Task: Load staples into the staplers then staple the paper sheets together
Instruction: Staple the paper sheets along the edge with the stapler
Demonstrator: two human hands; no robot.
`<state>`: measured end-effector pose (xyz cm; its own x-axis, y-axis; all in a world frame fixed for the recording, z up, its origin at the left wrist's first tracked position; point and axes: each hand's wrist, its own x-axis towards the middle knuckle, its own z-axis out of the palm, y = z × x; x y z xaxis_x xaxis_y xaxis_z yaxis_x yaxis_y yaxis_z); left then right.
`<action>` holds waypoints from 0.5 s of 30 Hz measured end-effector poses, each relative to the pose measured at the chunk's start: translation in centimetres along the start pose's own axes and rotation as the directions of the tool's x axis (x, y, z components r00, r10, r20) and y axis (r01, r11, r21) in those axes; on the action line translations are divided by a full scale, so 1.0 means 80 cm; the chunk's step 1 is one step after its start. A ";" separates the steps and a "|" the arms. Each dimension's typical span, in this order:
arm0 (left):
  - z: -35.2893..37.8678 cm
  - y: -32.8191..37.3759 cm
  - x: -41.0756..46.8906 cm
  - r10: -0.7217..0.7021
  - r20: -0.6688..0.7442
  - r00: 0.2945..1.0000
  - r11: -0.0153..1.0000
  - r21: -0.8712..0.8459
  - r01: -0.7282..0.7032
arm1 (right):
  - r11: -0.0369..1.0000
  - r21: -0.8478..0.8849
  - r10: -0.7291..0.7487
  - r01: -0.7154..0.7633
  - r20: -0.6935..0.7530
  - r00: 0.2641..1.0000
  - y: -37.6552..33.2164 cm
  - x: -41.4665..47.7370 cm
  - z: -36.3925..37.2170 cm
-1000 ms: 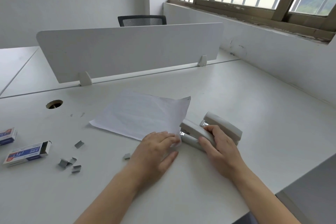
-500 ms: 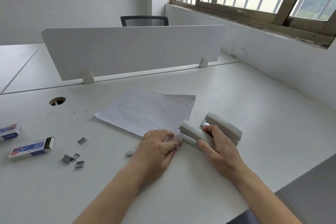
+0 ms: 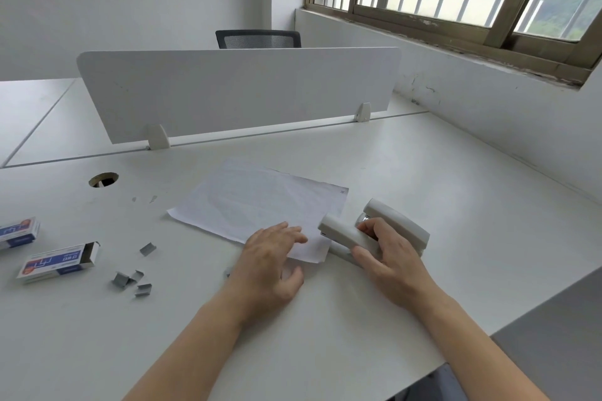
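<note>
Gripping stapler point(image 3: 345, 234): right hand point(image 3: 391, 257) | left hand point(image 3: 270, 254) flat on paper point(image 3: 260, 202)

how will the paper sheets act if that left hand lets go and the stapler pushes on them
The paper sheets look thin and slightly wrinkled, so they would probably buckle or slide on the smooth desk. The left hand pinning the near corner likely prevents that while the right hand works the stapler.

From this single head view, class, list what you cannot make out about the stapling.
1. How many paper sheets: they lie flush, so they cannot be counted.
2. Whether the near stapler holds staples: its closed body and the right hand hide this.
3. The paper corner at the stapler mouth: hidden by the stapler and the left hand.
4. Print on the open staple box: too small.
</note>
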<state>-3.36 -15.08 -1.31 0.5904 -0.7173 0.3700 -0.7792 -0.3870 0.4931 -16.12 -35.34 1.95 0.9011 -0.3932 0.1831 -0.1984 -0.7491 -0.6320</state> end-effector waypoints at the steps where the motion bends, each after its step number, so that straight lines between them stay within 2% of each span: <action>1: -0.001 -0.001 0.001 -0.017 -0.003 1.000 1.000 0.021 0.017 | 1.000 -0.004 -0.002 0.002 0.004 1.000 -0.001 0.001 -0.001; 5: 0.000 0.005 0.003 -0.107 0.147 0.983 0.989 0.115 0.091 | 1.000 -0.010 -0.015 0.015 0.023 1.000 0.000 0.002 -0.003; 10: 0.001 0.004 0.004 -0.097 0.161 0.982 0.989 0.130 0.076 | 0.999 -0.026 -0.028 0.029 0.049 0.998 0.000 0.004 -0.005; 15: 0.001 0.007 0.003 -0.068 0.169 0.983 0.996 0.065 0.057 | 0.998 -0.046 -0.035 0.038 0.065 0.997 -0.002 0.007 -0.008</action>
<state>-3.64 -15.53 -0.99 0.5976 -0.7772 0.1970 -0.7561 -0.4646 0.4610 -15.86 -35.79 2.62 0.9307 -0.3310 0.1558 -0.1815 -0.7876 -0.5889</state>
